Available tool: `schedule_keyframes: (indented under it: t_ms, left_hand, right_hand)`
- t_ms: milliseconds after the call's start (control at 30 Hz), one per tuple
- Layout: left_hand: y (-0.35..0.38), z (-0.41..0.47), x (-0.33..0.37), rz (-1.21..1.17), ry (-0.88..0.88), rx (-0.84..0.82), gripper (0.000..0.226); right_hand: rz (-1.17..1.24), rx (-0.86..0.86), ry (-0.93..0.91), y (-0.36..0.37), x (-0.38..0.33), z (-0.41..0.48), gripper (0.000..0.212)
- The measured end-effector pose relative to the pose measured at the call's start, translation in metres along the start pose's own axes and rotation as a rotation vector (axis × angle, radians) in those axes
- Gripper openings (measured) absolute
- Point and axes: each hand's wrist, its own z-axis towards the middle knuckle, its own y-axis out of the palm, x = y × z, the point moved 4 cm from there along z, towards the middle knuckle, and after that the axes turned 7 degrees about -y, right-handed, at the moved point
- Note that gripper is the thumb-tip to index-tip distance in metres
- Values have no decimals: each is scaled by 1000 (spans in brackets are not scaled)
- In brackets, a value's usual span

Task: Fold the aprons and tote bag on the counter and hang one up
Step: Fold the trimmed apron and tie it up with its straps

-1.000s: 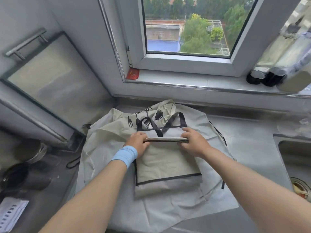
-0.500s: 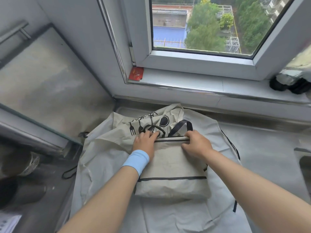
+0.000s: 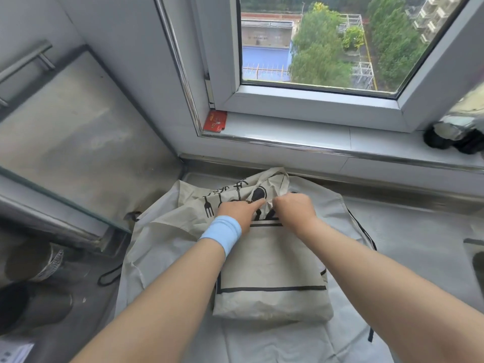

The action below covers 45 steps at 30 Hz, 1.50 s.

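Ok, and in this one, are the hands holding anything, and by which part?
The left hand and right hand both grip the folded tote bag at its top edge. The exact finger hold is hidden.

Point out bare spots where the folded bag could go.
Bare counter right of the apron, up to the sink; the strip behind it is narrow. The windowsill is free between red card and bottles. Left is crowded: pots and a cord beside the apron.
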Motion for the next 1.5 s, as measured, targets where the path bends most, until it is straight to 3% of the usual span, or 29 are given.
schedule_keyframes:
  t_ms: [67,100,167,267,333,433,500,567,667,733,800,933,1033,1133,1167,1233,1300,1367,1500]
  left_hand:
    - [-11,10,0,63,-30,-67,42]
    - [-14,16,-4,16,-77,-75,37]
    - [-15,29,-20,-359,-288,-16,31]
    - [-20,37,-48,-1255,-676,176,27]
    - [-24,34,-58,-1496,-784,289,23]
    - [-23,24,-63,-1605,-822,413,21]
    - [-22,16,-66,-1347,-811,522,28]
    - [-20,12,-54,-1003,-616,519,25]
    - [-5,12,-12,-660,-208,178,24]
    - [11,7,7,-236,-51,19,45]
    - [16,-1,12,35,-5,61,47]
    - [10,-17,3,-56,-28,105,27]
    - [3,-34,-7,-309,-85,-59,16]
    - [8,-47,-16,-455,-147,-276,12]
    - [11,-51,-16,-496,-155,-351,15]
    - [16,-59,-16,-500,-147,-467,16]
    - [21,-64,-14,-407,-130,-490,24]
    - [26,-69,-13,-338,-135,-456,36]
    - [24,-65,-7,-230,-99,-449,49]
  right_hand:
    - [107,100,87,-2,12,9,2]
    - [270,123,142,-3,19,14,10]
    - [588,140,311,-6,36,18,18]
    - [968,185,583,-7,60,19,14]
    - [1235,261,747,-4,67,17,16]
    - [1502,358,831,1,70,20,23]
    - [1445,331,704,3,67,20,31]
    - [1184,314,535,4,64,12,37]
    - [868,338,352,8,54,-7,28]
    - [615,136,175,17,38,-16,27]
    - [327,-62,32,28,24,-26,33]
    - [165,26,-57,24,16,-43,33]
    - [175,162,-156,15,14,-51,28]
    - [293,199,-307,2,5,-64,10]
    - [364,150,-338,-1,2,-68,4]
    - [463,-67,-322,-2,-7,-73,12]
    - [366,-245,-252,4,-13,-72,6]
    - [335,-390,-165,13,-17,-69,19]
    - [394,-469,-66,30,-13,-57,34]
